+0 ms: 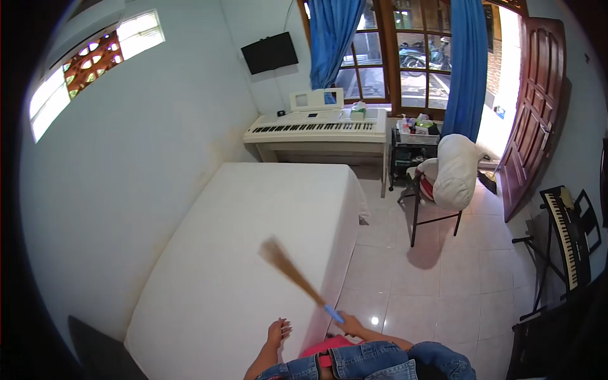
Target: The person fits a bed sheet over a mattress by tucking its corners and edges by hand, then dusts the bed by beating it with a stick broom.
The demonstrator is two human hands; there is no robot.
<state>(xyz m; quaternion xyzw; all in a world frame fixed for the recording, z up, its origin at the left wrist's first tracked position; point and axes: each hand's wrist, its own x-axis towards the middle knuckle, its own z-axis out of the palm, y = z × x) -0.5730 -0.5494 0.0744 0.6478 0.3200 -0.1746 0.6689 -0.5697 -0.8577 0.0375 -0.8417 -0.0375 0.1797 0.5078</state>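
My right hand (348, 323) is closed around the blue handle of a stick broom (296, 277). The broom slants up and to the left over the bed, its bristle end slightly blurred; whether the tips touch the sheet I cannot tell. A white fitted sheet covers the mattress of the bed (240, 215). Above the bed's near right part is my left hand (278, 330), holding nothing, with its fingers loosely bent and apart.
A white digital piano (316, 128) stands beyond the bed. To the right are a folding chair (415, 212) bearing a white pillow (457, 171), a black cart (405, 158), an open wooden door (535, 114) and a keyboard on a stand (562, 237). Tiled floor (418, 272) runs alongside the bed.
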